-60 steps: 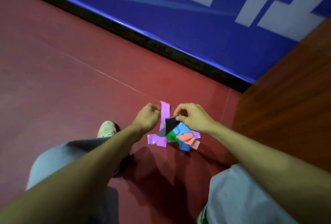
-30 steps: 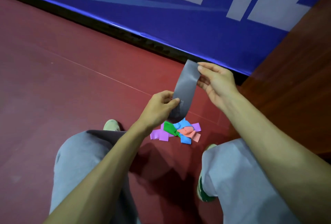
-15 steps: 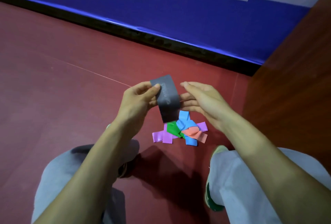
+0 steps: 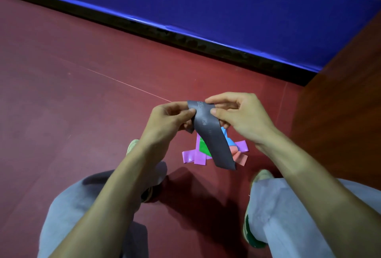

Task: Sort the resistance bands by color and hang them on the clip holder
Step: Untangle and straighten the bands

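Both hands, the left hand (image 4: pixel 169 119) and the right hand (image 4: pixel 241 117), pinched the grey band (image 4: pixel 214 142) at its upper end, above the pile (image 4: pixel 198 155) on the floor (image 4: pixel 82 103) at 6 o'clock. No clip holder showed; sorting appeared barely begun, hanging undone.

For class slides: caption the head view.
Left hand and right hand pinch a grey resistance band above coloured bands on the floor.
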### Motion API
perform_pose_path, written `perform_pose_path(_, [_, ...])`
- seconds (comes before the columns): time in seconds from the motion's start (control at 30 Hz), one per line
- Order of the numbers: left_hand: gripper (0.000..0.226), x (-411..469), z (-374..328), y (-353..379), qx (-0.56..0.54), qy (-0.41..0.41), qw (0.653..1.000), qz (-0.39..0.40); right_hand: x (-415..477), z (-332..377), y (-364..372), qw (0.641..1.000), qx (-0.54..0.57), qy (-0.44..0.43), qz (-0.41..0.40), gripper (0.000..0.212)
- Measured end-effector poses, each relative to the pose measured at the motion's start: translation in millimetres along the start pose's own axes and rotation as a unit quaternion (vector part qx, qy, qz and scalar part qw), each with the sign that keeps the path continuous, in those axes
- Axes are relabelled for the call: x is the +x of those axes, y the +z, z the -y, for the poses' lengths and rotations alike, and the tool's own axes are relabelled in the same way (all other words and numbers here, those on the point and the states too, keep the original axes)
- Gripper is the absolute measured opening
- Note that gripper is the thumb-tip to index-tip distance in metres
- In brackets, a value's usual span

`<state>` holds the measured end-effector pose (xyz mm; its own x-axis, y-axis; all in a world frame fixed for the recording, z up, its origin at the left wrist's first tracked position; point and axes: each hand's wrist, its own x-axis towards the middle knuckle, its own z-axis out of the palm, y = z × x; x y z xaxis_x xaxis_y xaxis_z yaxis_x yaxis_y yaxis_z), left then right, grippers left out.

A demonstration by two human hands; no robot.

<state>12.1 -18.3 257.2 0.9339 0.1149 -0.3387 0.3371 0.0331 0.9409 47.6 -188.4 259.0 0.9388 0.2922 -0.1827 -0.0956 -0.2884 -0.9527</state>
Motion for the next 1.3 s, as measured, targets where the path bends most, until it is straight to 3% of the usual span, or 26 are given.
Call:
perform_pose_path(0.13, [0.025, 1.5, 0.6, 3.3, -0.063, -0.020, 0.994, -0.086, -0.4, -1.6, -2.7, 1.000, -0.007, -0.021, 0.003, 0.029])
perform_pose_path(0.23, [0.019, 0.6, 0.8, 6.6, -0.048, 0.007, 0.995, -0.085, -0.8, -2.4, -4.2, 0.999, -0.045, -0.026, -0.007, 0.031])
perform_pose_path(0.33, [0.014, -1.7, -0.4, 8.5, 0.011, 0.047, 0.997, -0.060, -0.7, -2.7, -3.5, 0.995, -0.084, -0.029, -0.038, 0.033])
perform_pose_path(0.47, [0.031, -5.1, 0.1, 9.9, 0.131, 0.095, 0.986, -0.026, -3.9, -3.0, -3.4, 0.970, -0.209, -0.101, -0.075, 0.026])
perform_pose_path(0.6, [0.031, -6.2, 3.0, 10.5, 0.315, 0.183, 0.930, -0.054, -2.9, -4.7, -6.0, 0.962, -0.225, -0.134, -0.071, 0.019])
perform_pose_path(0.67, [0.028, -7.3, 2.2, 10.4, 0.344, 0.220, 0.912, -0.048, -3.8, -1.9, -7.3, 0.964, -0.225, -0.126, -0.059, 0.017])
perform_pose_path(0.87, [0.018, -6.3, 4.1, 5.8, 0.345, 0.257, 0.901, -0.052, -6.3, -0.2, -4.7, 0.981, -0.160, -0.104, -0.024, 0.018])
perform_pose_path(0.97, [0.018, -9.4, 1.1, 4.6, 0.321, 0.221, 0.919, -0.055, -4.2, -2.5, -5.5, 0.989, -0.106, -0.096, -0.026, 0.021])
perform_pose_path(1.1, [0.017, -10.2, -3.9, 2.9, 0.257, 0.200, 0.945, -0.041, -1.5, -3.9, -6.1, 0.993, -0.085, -0.079, -0.008, 0.008])
perform_pose_path(1.3, [0.012, -8.7, -10.0, 0.8, 0.056, 0.164, 0.984, -0.044, -1.1, 0.9, -2.6, 1.000, -0.014, 0.000, 0.015, 0.042])
